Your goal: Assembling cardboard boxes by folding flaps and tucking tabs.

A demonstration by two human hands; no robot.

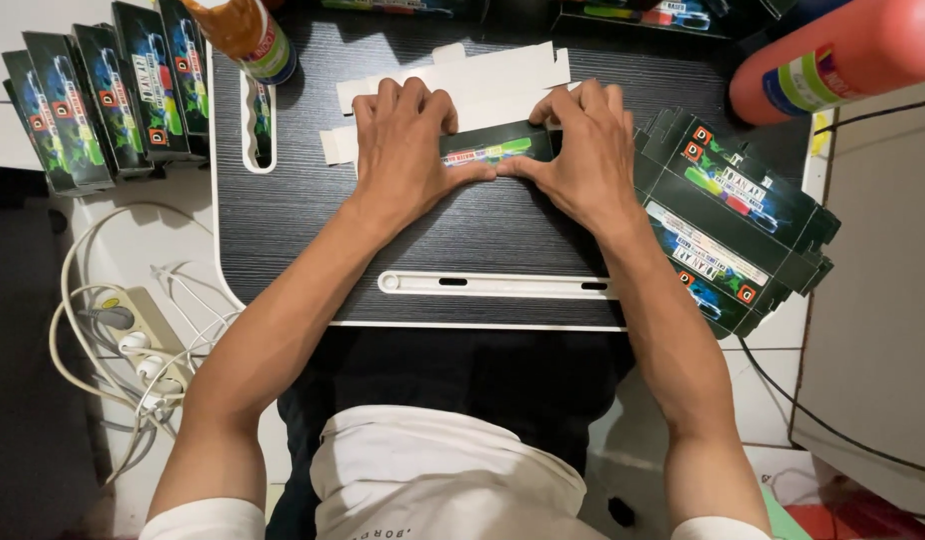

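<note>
A flat, unfolded cardboard carton, white inside and dark printed outside, lies on a small black lap table. My left hand and my right hand both press down on it, fingers spread over the fold. Between the two thumbs a folded dark and green printed panel shows. White flaps stick out beyond my fingers at the far side.
A pile of flat printed cartons lies at the table's right edge. Folded boxes stand in a row at the far left. Two orange bottles sit at the back. A power strip with cables lies on the floor left.
</note>
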